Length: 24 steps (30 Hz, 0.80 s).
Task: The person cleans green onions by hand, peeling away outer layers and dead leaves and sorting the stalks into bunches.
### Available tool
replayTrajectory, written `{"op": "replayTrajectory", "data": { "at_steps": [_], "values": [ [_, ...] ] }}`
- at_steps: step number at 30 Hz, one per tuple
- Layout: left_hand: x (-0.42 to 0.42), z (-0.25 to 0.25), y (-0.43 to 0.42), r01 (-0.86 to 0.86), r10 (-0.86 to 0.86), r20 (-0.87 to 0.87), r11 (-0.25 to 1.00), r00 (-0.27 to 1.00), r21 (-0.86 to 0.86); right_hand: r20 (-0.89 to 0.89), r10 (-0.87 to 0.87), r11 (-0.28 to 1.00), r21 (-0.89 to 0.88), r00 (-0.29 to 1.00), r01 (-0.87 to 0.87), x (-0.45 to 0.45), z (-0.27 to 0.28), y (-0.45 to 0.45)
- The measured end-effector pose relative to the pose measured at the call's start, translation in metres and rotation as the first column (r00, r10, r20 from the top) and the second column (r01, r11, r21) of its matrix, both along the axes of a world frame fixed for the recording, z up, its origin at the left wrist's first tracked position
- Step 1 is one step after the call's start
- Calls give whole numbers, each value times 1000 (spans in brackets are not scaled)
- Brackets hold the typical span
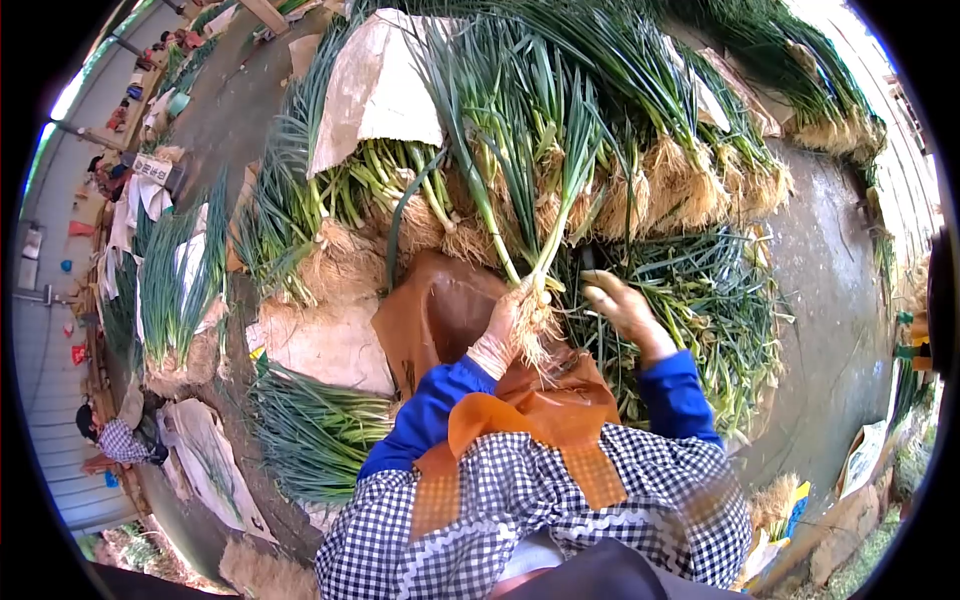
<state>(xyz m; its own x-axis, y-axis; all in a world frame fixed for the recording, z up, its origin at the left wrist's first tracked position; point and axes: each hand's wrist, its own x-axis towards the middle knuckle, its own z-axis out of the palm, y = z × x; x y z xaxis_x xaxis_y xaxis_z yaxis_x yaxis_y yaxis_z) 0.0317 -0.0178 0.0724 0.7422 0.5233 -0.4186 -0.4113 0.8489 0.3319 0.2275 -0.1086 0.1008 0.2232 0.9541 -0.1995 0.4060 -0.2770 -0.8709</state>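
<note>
My left hand [507, 322] is closed round the lower stems of a few green onions [541, 262]. Their pale roots hang below the fist, over a brown apron [440, 305], and their long leaves stretch away from me. To the right, my right hand [625, 312] is raised with bent fingers, apart from the stems. Something small and dark shows at its fingertips, but I cannot make out what it is. Under and beyond this hand lies a heap of loose green leaves and trimmings [715, 300].
Rooted bunches of green onions [675, 185] lie in a row ahead, with a pale sack [380, 95] over some. More green onions [320, 425] lie at my left, beside a light sheet [325, 345]. Farther left, a person [125, 440] sits near another sheet [215, 465].
</note>
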Motion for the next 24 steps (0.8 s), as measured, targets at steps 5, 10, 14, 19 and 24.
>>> {"op": "replayTrajectory", "data": {
  "at_steps": [5,10,14,19,24],
  "values": [
    [-9,-1,1,68,-18,233,975,972,-210,351,202,948,163,914,-272,-48,17,54],
    [-4,35,-6,190,-52,346,906,937,-377,443,297,810,351,846,-469,-34,34,36],
    [-3,12,19,243,-54,560,932,826,-269,444,693,503,267,568,-822,-35,63,-3],
    [-5,28,12,-72,72,108,997,992,-7,418,444,880,-371,792,-298,-9,58,5],
    [4,11,-13,-89,98,-1,904,995,418,549,54,998,-67,834,-21,-50,48,37]
  ]
}}
